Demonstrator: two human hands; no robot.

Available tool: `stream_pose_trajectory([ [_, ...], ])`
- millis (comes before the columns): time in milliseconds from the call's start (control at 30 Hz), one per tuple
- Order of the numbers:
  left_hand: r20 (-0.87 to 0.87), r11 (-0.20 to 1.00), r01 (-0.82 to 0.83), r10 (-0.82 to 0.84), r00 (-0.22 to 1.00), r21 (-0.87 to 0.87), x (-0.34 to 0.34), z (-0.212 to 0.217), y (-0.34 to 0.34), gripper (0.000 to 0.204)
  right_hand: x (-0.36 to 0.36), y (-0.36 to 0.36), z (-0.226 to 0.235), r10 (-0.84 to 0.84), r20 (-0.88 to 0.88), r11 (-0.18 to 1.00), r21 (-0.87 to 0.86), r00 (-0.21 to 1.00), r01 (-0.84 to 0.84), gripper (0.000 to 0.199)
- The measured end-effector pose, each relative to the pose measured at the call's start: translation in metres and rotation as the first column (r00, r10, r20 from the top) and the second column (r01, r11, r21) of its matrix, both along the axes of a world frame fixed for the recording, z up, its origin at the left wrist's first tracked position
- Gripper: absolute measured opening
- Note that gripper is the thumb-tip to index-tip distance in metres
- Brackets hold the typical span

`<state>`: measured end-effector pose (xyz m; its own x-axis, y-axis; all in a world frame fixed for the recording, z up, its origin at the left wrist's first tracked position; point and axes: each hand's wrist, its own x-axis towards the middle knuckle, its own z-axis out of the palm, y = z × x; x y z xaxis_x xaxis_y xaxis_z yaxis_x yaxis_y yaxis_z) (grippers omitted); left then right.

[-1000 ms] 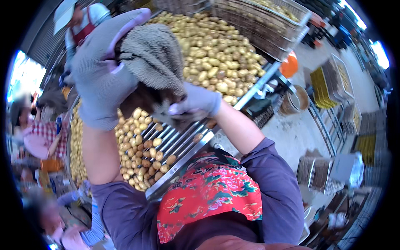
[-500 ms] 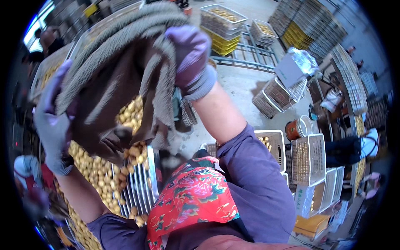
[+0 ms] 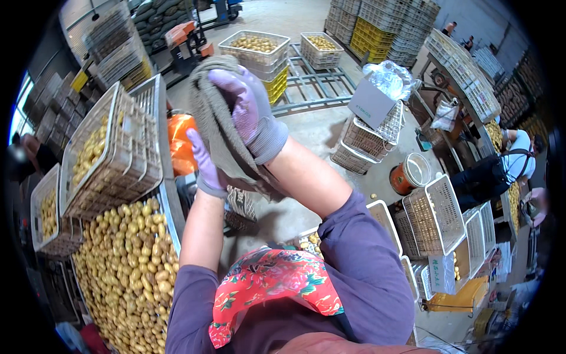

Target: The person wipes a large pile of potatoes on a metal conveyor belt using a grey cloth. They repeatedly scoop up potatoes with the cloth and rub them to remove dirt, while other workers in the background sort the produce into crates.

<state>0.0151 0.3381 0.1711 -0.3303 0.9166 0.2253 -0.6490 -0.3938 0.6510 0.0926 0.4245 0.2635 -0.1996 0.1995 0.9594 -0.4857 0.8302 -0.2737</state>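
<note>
A thick grey-brown cloth (image 3: 213, 127) hangs bunched and folded in front of me, above the floor. My right hand (image 3: 246, 112), in a purple-and-grey glove, is closed on its upper right side. Lower down, my left hand (image 3: 207, 168), gloved alike, grips the cloth's left edge. One finger of it points up, while the others are hidden by the cloth. Left of my arms, potatoes (image 3: 127, 259) cover a metal-edged sorting table (image 3: 171, 221).
Potato-filled crates (image 3: 132, 147) stand at the table's far end. An orange bag (image 3: 181, 141) lies beyond my left hand. Ahead are a crate on a metal frame (image 3: 321, 88), a cardboard box (image 3: 372, 105) on crates and a bucket (image 3: 407, 177). A person (image 3: 507, 162) bends at the right.
The cloth was spread wide over the potatoes; now it is gathered narrow and lies to the right, off the table. My left hand has moved right, close to my right. The view has turned too.
</note>
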Motion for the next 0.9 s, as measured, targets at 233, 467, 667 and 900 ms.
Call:
stream_pose_trajectory([
  [233,0.215,0.769,0.637,-0.615,0.759,-0.049,-0.043,-0.060,0.074,0.062,-0.031,0.070,-0.038,-0.029,0.659,0.780,-0.455,0.751,0.430,0.027],
  [467,0.219,0.590,0.669,-0.801,0.557,0.453,-0.084,-0.089,0.096,0.067,-0.036,0.191,-0.074,0.474,0.535,0.467,-0.826,0.699,0.315,0.049],
  [667,0.475,0.572,0.549,-0.818,0.325,0.609,-0.116,-0.090,0.139,0.064,-0.114,0.156,-0.184,0.550,-0.800,-0.809,-0.437,-0.242,-0.393,0.055],
  [900,0.492,0.686,0.677,-0.701,0.516,0.268,-0.161,-0.146,0.179,0.059,-0.183,0.231,-0.210,0.676,-0.307,-0.137,-0.946,0.670,-0.295,0.058],
])
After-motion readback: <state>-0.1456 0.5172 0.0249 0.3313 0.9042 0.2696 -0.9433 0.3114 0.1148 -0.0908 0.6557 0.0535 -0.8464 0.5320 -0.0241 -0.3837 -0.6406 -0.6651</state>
